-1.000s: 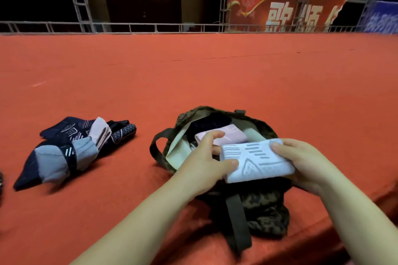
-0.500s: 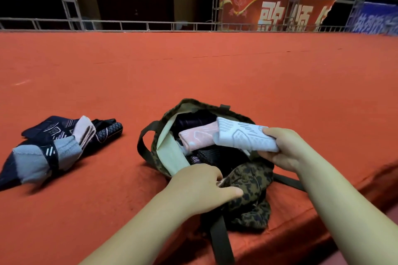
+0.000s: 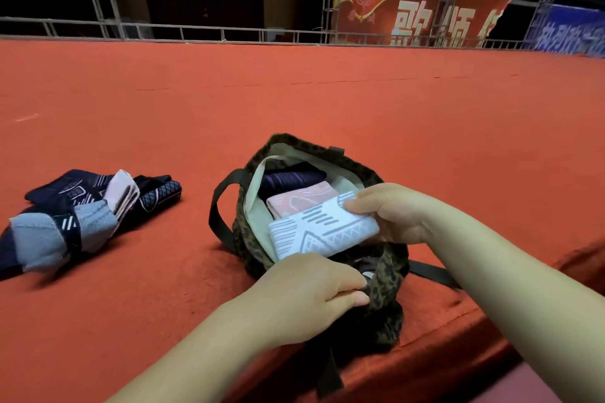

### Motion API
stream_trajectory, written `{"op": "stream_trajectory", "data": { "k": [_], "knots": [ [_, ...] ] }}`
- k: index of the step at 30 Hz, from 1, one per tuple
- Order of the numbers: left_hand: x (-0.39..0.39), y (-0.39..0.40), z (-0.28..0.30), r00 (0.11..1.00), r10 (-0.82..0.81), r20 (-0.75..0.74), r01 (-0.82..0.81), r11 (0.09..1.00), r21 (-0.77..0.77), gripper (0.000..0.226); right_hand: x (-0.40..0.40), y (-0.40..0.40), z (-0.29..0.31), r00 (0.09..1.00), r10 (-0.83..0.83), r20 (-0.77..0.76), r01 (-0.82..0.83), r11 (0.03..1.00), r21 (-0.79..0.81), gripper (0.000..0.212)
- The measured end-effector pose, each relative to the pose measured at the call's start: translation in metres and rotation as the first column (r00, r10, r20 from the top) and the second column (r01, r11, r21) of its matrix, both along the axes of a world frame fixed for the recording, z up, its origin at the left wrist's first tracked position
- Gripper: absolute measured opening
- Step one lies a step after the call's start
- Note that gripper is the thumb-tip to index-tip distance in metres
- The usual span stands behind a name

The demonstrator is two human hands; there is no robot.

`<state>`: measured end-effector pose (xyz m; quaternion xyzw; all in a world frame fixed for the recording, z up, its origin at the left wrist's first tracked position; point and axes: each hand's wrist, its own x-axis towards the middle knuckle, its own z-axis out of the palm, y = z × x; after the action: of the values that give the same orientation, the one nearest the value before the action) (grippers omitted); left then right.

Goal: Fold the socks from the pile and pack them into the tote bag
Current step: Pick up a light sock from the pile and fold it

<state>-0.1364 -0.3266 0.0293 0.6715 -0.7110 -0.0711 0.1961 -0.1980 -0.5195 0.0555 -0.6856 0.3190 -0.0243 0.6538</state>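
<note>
Left hand (image 3: 314,294) grips the near rim of the tote bag (image 3: 386,278); right hand (image 3: 393,213) pinches a folded white sock (image 3: 322,232) at the bag's mouth.

Leftmost, the sock pile (image 3: 82,216) lies on the red cloth (image 3: 294,101) (its left end is cut off by the frame). Within the open bag, the white sock's long axis runs left to right, tilted slightly, over a pink folded sock (image 3: 294,203) and a dark one (image 3: 291,178), both partly hidden. Right fingertips pinch its right end; the left hand's fingertips are hidden behind the rim.
</note>
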Motion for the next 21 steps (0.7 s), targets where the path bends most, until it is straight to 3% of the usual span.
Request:
{"op": "stream_trajectory", "data": {
  "k": [2,6,12,18,21],
  "knots": [
    [0.002,0.005,0.000,1.000,0.004,-0.030,-0.004,1.000,0.013,0.035,0.001,0.000,0.005,0.984,0.103,-0.143,-0.124,0.981,-0.146,0.015],
    [0.010,0.013,0.002,0.971,0.063,-0.230,-0.064,0.998,0.002,0.032,-0.003,-0.009,0.006,0.925,0.196,-0.326,-0.283,0.927,-0.246,0.047],
    [0.027,0.028,0.025,0.845,0.039,-0.533,-0.075,0.996,-0.045,0.039,-0.004,-0.010,0.002,0.908,0.329,-0.258,-0.400,0.864,-0.305,0.010],
    [0.034,0.029,0.019,0.769,0.036,-0.638,0.049,0.992,0.115,0.040,-0.007,-0.005,-0.001,0.818,0.351,-0.455,-0.568,0.617,-0.545,0.014],
    [0.031,0.022,0.016,0.799,0.193,-0.570,-0.116,0.979,0.170,0.049,-0.013,-0.007,-0.001,0.745,0.362,-0.560,-0.653,0.567,-0.503,0.023]
  ]
}}
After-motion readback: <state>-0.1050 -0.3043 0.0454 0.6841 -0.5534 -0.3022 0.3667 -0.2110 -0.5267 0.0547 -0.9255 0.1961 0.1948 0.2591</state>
